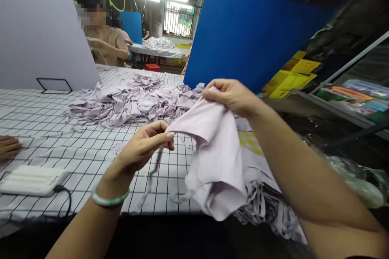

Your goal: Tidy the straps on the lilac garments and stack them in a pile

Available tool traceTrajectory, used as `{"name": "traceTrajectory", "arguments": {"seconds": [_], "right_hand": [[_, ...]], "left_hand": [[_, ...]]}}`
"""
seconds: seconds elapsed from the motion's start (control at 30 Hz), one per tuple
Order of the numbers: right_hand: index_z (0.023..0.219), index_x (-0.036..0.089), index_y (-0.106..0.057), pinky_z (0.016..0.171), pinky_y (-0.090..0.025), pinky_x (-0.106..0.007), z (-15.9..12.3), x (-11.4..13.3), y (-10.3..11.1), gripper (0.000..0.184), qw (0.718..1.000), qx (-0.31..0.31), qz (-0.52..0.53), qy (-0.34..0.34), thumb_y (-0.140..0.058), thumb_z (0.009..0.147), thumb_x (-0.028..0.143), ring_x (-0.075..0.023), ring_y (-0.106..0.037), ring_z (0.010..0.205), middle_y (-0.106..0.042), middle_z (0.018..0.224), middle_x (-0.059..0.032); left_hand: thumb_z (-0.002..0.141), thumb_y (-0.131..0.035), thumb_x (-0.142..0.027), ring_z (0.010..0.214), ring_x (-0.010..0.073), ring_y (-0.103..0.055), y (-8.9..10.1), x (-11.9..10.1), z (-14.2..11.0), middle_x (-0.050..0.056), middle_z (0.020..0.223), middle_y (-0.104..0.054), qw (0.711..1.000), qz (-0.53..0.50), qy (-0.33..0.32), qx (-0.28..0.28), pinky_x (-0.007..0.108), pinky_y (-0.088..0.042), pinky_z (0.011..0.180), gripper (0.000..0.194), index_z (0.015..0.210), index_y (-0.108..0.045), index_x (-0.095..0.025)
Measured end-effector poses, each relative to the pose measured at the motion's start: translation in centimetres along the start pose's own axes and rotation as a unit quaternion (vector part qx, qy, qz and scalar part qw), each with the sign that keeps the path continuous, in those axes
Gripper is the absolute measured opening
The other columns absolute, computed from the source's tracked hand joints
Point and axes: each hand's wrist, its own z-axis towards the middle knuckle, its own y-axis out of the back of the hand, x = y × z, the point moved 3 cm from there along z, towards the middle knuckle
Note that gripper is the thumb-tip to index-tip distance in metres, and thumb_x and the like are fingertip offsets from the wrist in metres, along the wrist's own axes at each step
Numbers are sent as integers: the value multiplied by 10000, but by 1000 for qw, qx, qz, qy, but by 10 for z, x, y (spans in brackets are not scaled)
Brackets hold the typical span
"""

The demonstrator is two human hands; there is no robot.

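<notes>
Bare forearms reach in closest to the camera, and between them one pale lilac garment (219, 149) hangs in the air above the near edge of the bench (88, 158). The left hand (138, 145) pinches a corner, fingers closed narrowly on it; the right hand (235, 97) grips the upper edge, fingers shut on the fabric. Working this well likely calls for light, even tension, so the edge lies straight without stretching, with the loose folds hanging untwisted.

One thin strip (156, 166) trails below the left hand, too blurred to trace. Beyond lies one heap of lilac pieces (136, 101), too tangled to count; at the right, one pile (258, 166) has many straps hanging down. One white device (33, 180) with one cable (69, 198) sits at the left, near another person's hand (9, 147). Two large boards stand behind: one pale (39, 24), one blue (240, 36).
</notes>
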Motion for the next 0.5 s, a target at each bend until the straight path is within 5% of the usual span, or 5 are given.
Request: {"name": "traceTrajectory", "arguments": {"seconds": [0.17,0.27,0.37,0.5], "right_hand": [[901,187,-640,667,-449,-305,-48,-102,-65,200,983,-36,-167,-69,-723,765,308,-163,-537,718,-606,798,-18],[1013,215,-601,766,-500,-355,-119,-120,-127,219,986,53,-144,-66,-654,829,322,-206,-597,857,-639,973,-63],[1046,212,-554,840,-495,-432,-186,-111,-172,331,978,98,-180,-45,-715,787,338,-270,-583,968,-623,1041,-95],[992,217,-543,872,-477,-461,-220,-99,-183,329,985,49,-138,-92,-708,810,435,-285,-574,985,-619,1025,-100]], "left_hand": [[791,-766,-360,616,92,-561,7,89,-74,12,715,-646,983,-11,142,-120,183,-462,546,262,816,-600,-159],[781,-758,-406,465,39,-431,12,135,-107,-14,638,-609,958,-25,221,-180,144,-313,432,317,807,-561,-160],[786,-744,-430,419,22,-346,23,146,-122,-35,607,-578,948,-38,244,-203,142,-215,402,332,841,-543,-171],[838,-697,-358,487,52,-433,23,117,-123,-20,670,-603,960,29,186,-209,154,-318,432,215,848,-567,-187]]}}
